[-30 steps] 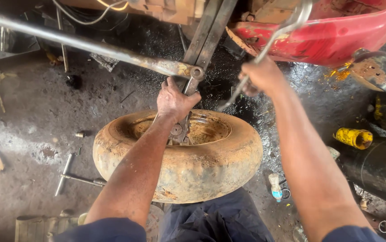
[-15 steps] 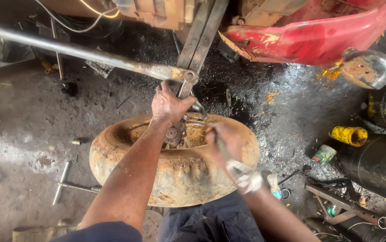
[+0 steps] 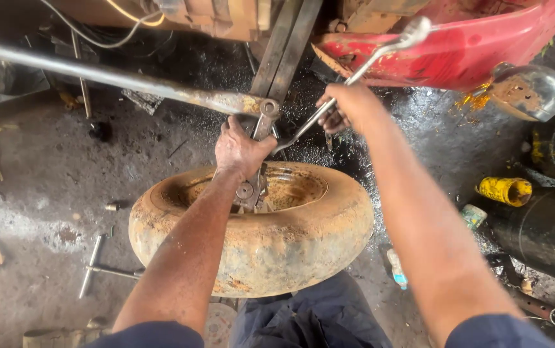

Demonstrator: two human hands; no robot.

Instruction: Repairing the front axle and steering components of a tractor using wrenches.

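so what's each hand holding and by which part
The right hand grips a long silver wrench around mid-shaft. The left hand clasps the flat metal bar just above the muddy tyre.

- The tyre point(image 3: 251, 235) lies flat on the floor point(image 3: 39, 187), just in front of the person's knees.
- A bracket point(image 3: 251, 187) stands in the tyre's middle; the left hand point(image 3: 242, 149) sits on top of it.
- A long bar point(image 3: 116, 78) runs from the far left to the bracket's top.
- The right hand point(image 3: 348, 106) is behind the tyre, around a wrench point(image 3: 371, 61).
- A T-shaped tool point(image 3: 97, 267) lies left of the tyre.
- A can point(image 3: 504, 191), perhaps on its side, lies to the right.
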